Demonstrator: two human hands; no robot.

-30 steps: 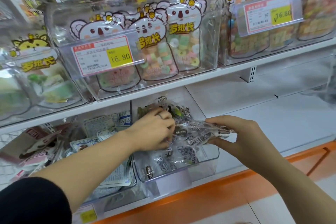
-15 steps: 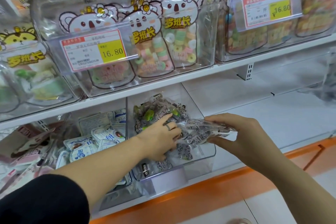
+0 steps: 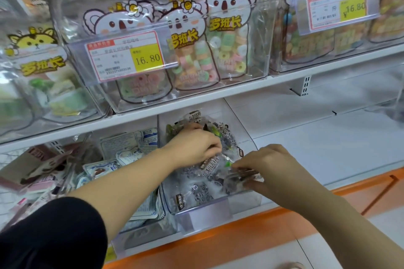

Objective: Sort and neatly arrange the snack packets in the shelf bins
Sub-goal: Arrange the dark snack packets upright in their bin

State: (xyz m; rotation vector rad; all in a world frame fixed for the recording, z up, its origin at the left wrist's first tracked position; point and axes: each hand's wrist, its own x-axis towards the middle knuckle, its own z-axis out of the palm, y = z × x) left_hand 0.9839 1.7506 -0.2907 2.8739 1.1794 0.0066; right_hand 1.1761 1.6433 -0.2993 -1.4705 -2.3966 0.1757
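A clear plastic bin (image 3: 244, 204) on the lower shelf holds several transparent snack packets (image 3: 205, 190) with dark print and green bits. My left hand (image 3: 194, 148) reaches into the back of the bin, its fingers curled around packets there. My right hand (image 3: 266, 166) is at the bin's right front corner and pinches the edge of a clear packet (image 3: 242, 176) lying over the pile. To the left, a second bin (image 3: 144, 231) holds white and blue packets (image 3: 122, 157).
The shelf above carries large clear bins of koala-printed candy bags (image 3: 223, 35) with 16.80 price tags (image 3: 124, 55). Pink packets (image 3: 41, 172) lie at the far left. White bare shelf (image 3: 317, 144) stretches right of the bin, with an orange edge (image 3: 218, 244) below.
My right hand has lowered its packet from above the bin down onto the pile at the front right. My left hand has shifted slightly deeper among the rear packets.
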